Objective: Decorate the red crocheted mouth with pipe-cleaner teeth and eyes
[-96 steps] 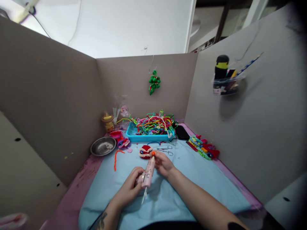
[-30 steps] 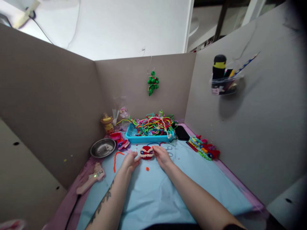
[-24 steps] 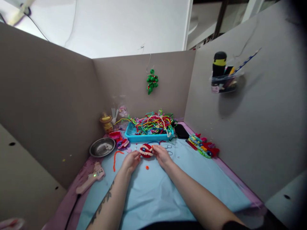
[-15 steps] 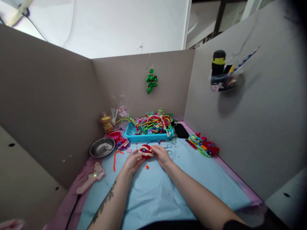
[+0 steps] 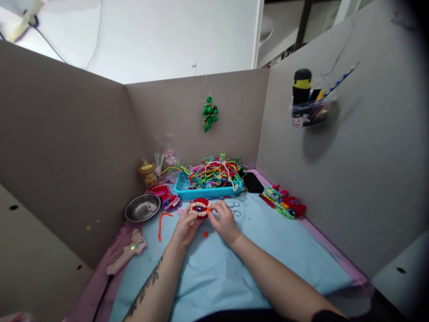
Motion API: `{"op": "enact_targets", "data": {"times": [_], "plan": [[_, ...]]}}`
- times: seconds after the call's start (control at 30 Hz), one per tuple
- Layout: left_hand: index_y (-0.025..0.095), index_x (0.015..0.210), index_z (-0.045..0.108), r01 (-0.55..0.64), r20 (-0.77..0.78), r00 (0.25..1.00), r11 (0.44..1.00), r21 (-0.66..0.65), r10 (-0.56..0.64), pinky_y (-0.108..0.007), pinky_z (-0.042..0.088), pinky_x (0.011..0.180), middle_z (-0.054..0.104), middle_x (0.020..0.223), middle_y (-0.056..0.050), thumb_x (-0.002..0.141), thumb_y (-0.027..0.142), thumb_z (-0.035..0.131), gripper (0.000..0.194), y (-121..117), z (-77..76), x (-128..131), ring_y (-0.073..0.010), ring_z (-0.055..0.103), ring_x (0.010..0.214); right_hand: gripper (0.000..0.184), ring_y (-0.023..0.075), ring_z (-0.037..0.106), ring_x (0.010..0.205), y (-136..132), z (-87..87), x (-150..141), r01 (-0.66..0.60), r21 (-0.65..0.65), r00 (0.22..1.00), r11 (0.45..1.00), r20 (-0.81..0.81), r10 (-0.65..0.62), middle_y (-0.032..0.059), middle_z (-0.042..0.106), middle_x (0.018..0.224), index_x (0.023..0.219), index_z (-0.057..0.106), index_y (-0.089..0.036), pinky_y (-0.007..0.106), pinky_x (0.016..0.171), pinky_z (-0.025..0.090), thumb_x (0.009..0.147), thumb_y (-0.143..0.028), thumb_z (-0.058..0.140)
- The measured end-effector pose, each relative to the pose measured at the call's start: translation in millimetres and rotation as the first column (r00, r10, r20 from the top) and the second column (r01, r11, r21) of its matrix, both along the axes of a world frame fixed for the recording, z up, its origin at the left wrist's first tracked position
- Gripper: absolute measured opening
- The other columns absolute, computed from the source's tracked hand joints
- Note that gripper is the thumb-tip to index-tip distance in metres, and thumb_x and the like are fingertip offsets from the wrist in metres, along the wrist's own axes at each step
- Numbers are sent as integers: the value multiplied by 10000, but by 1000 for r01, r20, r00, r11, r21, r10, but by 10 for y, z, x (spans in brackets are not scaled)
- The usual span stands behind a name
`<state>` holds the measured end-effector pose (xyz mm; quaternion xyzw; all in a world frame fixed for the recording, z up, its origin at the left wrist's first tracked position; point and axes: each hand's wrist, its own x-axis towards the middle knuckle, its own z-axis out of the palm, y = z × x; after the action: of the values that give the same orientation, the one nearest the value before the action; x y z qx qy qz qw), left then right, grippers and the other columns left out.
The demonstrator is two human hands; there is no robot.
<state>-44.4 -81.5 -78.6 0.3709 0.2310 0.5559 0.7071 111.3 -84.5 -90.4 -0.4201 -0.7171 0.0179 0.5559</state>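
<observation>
My left hand [image 5: 184, 227] grips the left side of a red fuzzy pipe-cleaner piece [image 5: 201, 202] shaped like an eye. It has two cream bumpy rims and a blue bead-like centre [image 5: 199, 209]. At its right corner, my right hand [image 5: 226, 223] pinches a small orange fuzzy bit [image 5: 208, 210] against the piece. Below, on the blue cloth, lies a small orange ball [image 5: 205, 234]. Left of my left hand is a bent orange pipe cleaner [image 5: 160, 226].
A blue tray [image 5: 208, 194] heaped with pipe cleaners stands behind my hands. Leftward are a metal bowl [image 5: 137, 210] and a pink glue gun [image 5: 125, 257] with a green light. A black phone [image 5: 254, 183] and colourful fuzzy crafts [image 5: 284, 203] lie rightward. Grey panels enclose three sides.
The red piece has tilted up and shifted slightly left, showing more of its red top. My right fingers have curled in closer, bringing the orange bit to its right corner.
</observation>
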Motion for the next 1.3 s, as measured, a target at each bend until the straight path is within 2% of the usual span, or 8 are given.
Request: {"op": "enact_targets", "data": {"times": [0.27, 0.5, 0.67, 0.87, 1.0, 1.2, 1.3], "plan": [[166, 1099, 541, -35, 7, 999, 999, 27, 35, -273, 471, 783, 666, 888, -38, 659, 106, 722, 480, -17, -16, 42, -135, 630, 770, 88, 214, 563, 858, -11, -5, -26, 29, 41, 999, 999, 14, -30, 76, 581, 855, 881, 601, -196, 364, 789, 458, 820, -207, 540], [199, 1163, 509, -51, 6, 999, 997, 51, 51, -293, 457, 845, 654, 993, -45, 663, 109, 719, 550, -17, -61, 40, -152, 628, 879, 63, 208, 561, 833, 3, -23, -39, 28, 8, 999, 1000, -32, -27, 66, 571, 831, 844, 605, -196, 357, 774, 462, 803, -192, 557], [180, 1131, 543, -21, -23, 999, 992, 124, 24, -296, 442, 871, 639, 1060, -72, 680, 109, 708, 486, -31, -41, 46, -164, 615, 926, 60, 199, 563, 813, 40, -59, -44, 1, -51, 994, 999, -112, -6, 53, 556, 819, 822, 621, -207, 347, 751, 472, 796, -187, 571], [161, 1062, 585, -18, -3, 1000, 995, 100, 18, -325, 449, 881, 663, 1017, -82, 666, 145, 722, 419, -22, 32, 0, -180, 628, 900, 87, 183, 556, 797, 1, -20, -26, -20, -25, 984, 999, -176, 15, 51, 552, 835, 847, 616, -211, 323, 727, 477, 827, -192, 533], [154, 1038, 598, 6, 3, 1000, 995, 101, -7, -346, 439, 914, 646, 1086, -99, 678, 148, 700, 374, -15, 42, -27, -208, 606, 983, 107, 193, 554, 829, -30, -6, -31, 3, 10, 993, 1000, -116, -2, 57, 548, 840, 858, 620, -209, 342, 767, 468, 828, -179, 522], [145, 1022, 607, 50, -8, 999, 991, 126, -49, -317, 446, 862, 663, 930, -74, 694, 157, 688, 338, -25, 26, -11, -162, 617, 824, 116, 206, 558, 849, -40, 6, -83, 43, 19, 997, 999, -62, -42, 73, 567, 865, 883, 631, -201, 354, 781, 469, 820, -182, 535], [156, 1034, 601, 66, -12, 998, 990, 123, -65, -315, 438, 859, 656, 908, -65, 688, 166, 702, 361, -41, 42, -1, -159, 608, 814, 128, 211, 559, 848, -41, 8, -96, 62, 13, 997, 998, -55, -61, 74, 574, 858, 883, 633, -204, 360, 775, 470, 816, -173, 529]]}}
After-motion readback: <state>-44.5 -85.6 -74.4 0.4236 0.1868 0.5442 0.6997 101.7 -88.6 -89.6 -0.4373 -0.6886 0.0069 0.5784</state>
